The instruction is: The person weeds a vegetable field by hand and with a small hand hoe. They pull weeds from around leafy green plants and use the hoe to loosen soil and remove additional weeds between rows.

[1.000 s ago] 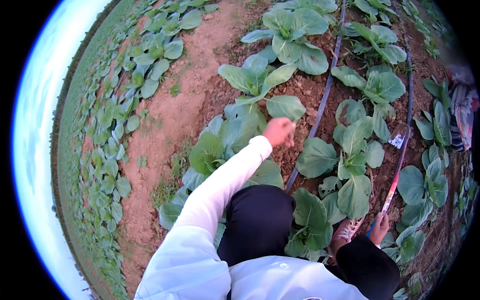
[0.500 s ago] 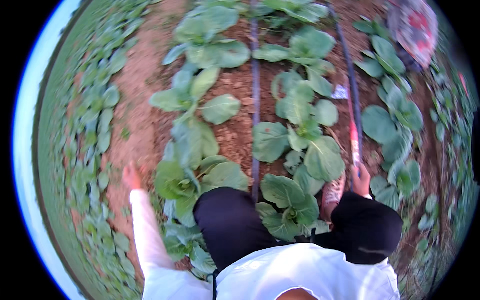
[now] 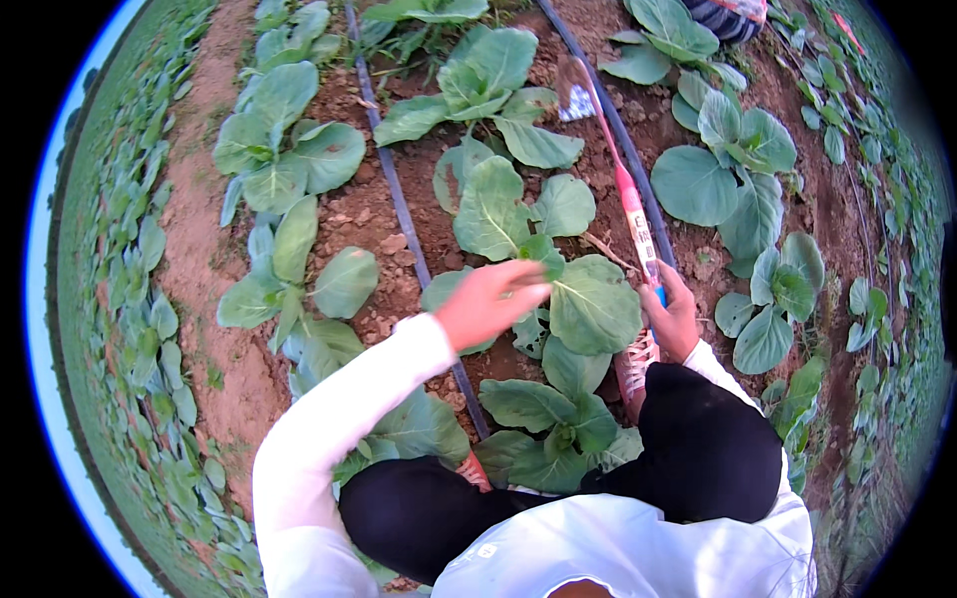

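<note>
My left hand (image 3: 495,302) reaches in from the left over a cabbage plant (image 3: 491,214), its fingertips beside the plant's small central leaves. Its fingers are half bent and slightly apart, a little blurred, with nothing visible in them. Whether they touch a leaf I cannot tell. My right hand (image 3: 675,312) is closed around the lower end of a hand tool (image 3: 638,214) with a pink, white and blue handle. The tool points away from me along a dark drip hose. Its flat brownish head (image 3: 573,80) with a printed label lies near the soil at the far end.
Another dark drip hose (image 3: 402,209) runs along the row left of the plant. Cabbage plants stand on both sides (image 3: 289,149), with a near one (image 3: 553,429) before my knees. A pink shoe (image 3: 635,369) is by my right hand. A striped bundle (image 3: 728,15) lies at far right.
My left hand has come from the bare soil at far left over to the middle cabbage. My right hand still grips the tool. The view has shifted, bringing the plants lower and leftward.
</note>
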The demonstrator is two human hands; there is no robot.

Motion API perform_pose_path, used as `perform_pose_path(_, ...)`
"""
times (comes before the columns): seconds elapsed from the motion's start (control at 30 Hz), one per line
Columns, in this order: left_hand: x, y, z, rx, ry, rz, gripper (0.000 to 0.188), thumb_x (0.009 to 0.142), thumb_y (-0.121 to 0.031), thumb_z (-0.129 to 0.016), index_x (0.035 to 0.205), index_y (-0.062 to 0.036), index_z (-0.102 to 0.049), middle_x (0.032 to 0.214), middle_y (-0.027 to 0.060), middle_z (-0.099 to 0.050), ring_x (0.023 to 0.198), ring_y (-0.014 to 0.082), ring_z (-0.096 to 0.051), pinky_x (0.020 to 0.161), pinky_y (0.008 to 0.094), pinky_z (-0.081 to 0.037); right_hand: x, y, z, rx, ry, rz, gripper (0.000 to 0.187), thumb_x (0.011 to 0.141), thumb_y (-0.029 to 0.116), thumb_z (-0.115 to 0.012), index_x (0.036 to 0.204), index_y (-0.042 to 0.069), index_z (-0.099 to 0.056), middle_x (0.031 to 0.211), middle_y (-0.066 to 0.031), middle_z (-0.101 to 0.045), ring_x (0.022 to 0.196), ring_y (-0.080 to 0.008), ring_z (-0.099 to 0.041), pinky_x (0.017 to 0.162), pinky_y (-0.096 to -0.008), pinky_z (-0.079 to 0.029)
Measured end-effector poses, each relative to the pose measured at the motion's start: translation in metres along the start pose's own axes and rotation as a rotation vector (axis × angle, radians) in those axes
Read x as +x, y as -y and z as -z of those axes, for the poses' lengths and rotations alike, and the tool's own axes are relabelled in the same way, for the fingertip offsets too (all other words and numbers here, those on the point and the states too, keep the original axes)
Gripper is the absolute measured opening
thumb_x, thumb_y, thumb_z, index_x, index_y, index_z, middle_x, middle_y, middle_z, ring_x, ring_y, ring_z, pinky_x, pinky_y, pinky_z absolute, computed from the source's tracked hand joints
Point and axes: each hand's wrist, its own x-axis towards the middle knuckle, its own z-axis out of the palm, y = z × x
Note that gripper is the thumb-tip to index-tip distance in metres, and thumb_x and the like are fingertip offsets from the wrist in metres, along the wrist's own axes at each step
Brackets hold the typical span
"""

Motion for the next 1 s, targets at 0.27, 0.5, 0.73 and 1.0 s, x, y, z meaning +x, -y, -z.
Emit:
perform_pose_path(0.27,0.163,-0.015,-0.129,-0.564,-0.193,-0.109,0.026,0.081,-0.020,-0.061,0.094,-0.0008,-0.051,0.077,0.0038,-0.055,0.067,0.0103,-0.052,0.061,0.0261,-0.045,0.052,0.003,0.014,-0.317,-0.074,0.300,0.050,0.077,0.002,-0.054,0.125,0.000,-0.039,0.092,-0.0093,-0.058,0.072,-0.0106,-0.055,0.065,-0.0247,-0.046)
perform_pose_path(0.5,0.181,0.010,-0.079,-0.771,-0.336,0.136,0.018,0.080,-0.015,-0.059,0.087,-0.0030,-0.047,0.068,0.0017,-0.051,0.058,0.0090,-0.051,0.050,0.0258,-0.041,0.020,-0.034,0.074,-0.174,-0.053,-0.271,0.018,0.089,0.009,-0.040,0.095,-0.002,-0.052,0.083,-0.0064,-0.057,0.069,-0.0101,-0.054,0.059,-0.0226,-0.043)
perform_pose_path(0.73,0.129,0.009,-0.002,-0.301,-0.380,0.282,0.012,0.084,-0.011,-0.054,0.084,-0.0026,-0.045,0.056,0.0005,-0.046,0.040,0.0076,-0.043,0.036,0.0211,-0.034,-0.087,-0.160,0.048,-0.149,0.035,-0.794,0.017,0.089,0.009,-0.044,0.103,0.002,-0.051,0.089,-0.0056,-0.055,0.078,-0.0105,-0.052,0.069,-0.0236,-0.043)
perform_pose_path(1.0,0.051,0.004,0.002,0.057,-0.229,0.310,0.013,0.081,-0.011,-0.056,0.083,-0.0008,-0.048,0.056,0.0007,-0.049,0.043,0.0075,-0.047,0.040,0.0202,-0.037,-0.073,-0.209,-0.008,1.041,-0.265,-0.654,0.032,0.087,0.009,-0.048,0.118,0.003,-0.044,0.110,-0.0066,-0.052,0.095,-0.0135,-0.051,0.084,-0.0267,-0.042)
